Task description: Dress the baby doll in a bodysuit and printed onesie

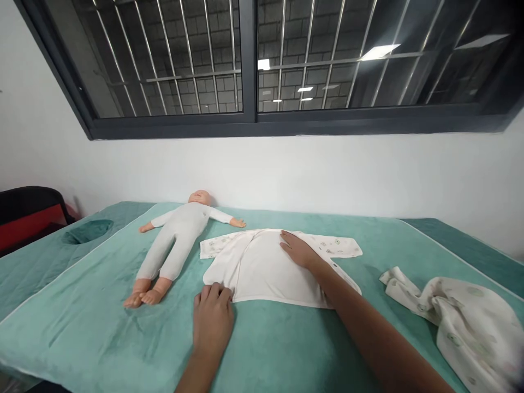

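Observation:
A white baby top (266, 267) with a small printed pattern lies spread flat on the green cover (94, 327). My right hand (298, 249) rests flat on its upper middle, fingers stretched out. My left hand (213, 316) lies palm down at the garment's lower left hem, fingertips touching the edge. A baby doll (178, 234) in a pale grey suit lies on its back just left of the garment, arms out, head toward the wall.
A crumpled white patterned cloth (458, 316) lies at the right of the green cover. A round face hole (88, 231) is in the bed at the far left. A dark and red chair (27, 213) stands at the left edge. The wall and a barred window are behind.

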Tool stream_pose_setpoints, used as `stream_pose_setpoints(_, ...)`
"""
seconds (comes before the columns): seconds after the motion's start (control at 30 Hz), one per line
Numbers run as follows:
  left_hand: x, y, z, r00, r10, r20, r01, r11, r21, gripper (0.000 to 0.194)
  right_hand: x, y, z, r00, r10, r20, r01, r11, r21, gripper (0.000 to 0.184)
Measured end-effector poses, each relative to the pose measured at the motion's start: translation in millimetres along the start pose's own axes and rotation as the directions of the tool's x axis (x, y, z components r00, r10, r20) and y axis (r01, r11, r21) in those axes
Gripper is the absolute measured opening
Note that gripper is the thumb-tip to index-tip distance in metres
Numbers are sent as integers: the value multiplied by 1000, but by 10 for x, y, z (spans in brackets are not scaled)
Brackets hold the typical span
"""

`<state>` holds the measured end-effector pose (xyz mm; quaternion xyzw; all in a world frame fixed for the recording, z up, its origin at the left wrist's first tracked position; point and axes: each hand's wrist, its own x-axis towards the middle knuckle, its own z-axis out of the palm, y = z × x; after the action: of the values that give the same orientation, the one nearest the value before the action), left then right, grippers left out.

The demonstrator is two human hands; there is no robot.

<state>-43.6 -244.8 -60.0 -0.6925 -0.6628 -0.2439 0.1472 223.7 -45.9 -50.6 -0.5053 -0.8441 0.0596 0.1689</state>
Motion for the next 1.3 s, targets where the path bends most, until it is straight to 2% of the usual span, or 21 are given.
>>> stream_pose_setpoints(0.13, 9, 30, -28, 1000, -31, 2, 31, 998, 54, 22, -20, -49, 11, 999, 29, -21, -29, 999, -16, 50)
stream_pose_setpoints(0.27, 30, 64, -50, 994, -94, 64, 90, 994, 54, 24, -55, -146, 63, 998, 70, -11, -70, 997, -38, 51)
stream_pose_setpoints(0.43, 52, 79, -54, 990, -107, 94, 101, 993, 64, 22, -108, -443, 156, 974, 224, -20, -225, 968, -112, 65)
stream_pose_setpoints(0.5, 53, 73, -54, 989, -113, 98, 107, 993, 56, 22, -139, -598, 178, 974, 226, -1, -223, 963, -149, 68)
stream_pose_setpoints(0.6, 45, 54, -52, 988, -123, 98, 120, 992, 32, 23, -220, -817, 191, 990, 139, 20, -135, 982, -134, 69)
stream_pose_setpoints(0.77, 18, 14, -26, 994, -101, 31, 100, 995, 24, 22, -461, -1154, 182, 998, -25, 57, 28, 998, -52, 71)
stream_pose_setpoints(0.93, 5, -13, 18, 998, -61, -26, 61, 998, 23, 22, -693, -1413, 170, 964, -247, 100, 244, 969, 44, 75)
stream_pose_setpoints(1.0, 3, -18, 26, 998, -49, -40, 50, 999, 16, 22, -710, -1441, 180, 952, -286, 105, 280, 957, 68, 74)
stream_pose_setpoints(1.07, 2, -18, 26, 998, -48, -48, 48, 999, 8, 23, -657, -1427, 198, 961, -259, 100, 254, 965, 64, 71)
stream_pose_setpoints(1.13, 0, -17, 20, 998, -55, -44, 55, 998, 3, 23, -535, -1391, 221, 978, -182, 98, 180, 983, 34, 68)
stream_pose_setpoints(1.3, -2, -17, 14, 996, -87, -18, 87, 996, 1, 24, -58, -1291, 295, 994, 29, 109, -20, 996, -84, 63)
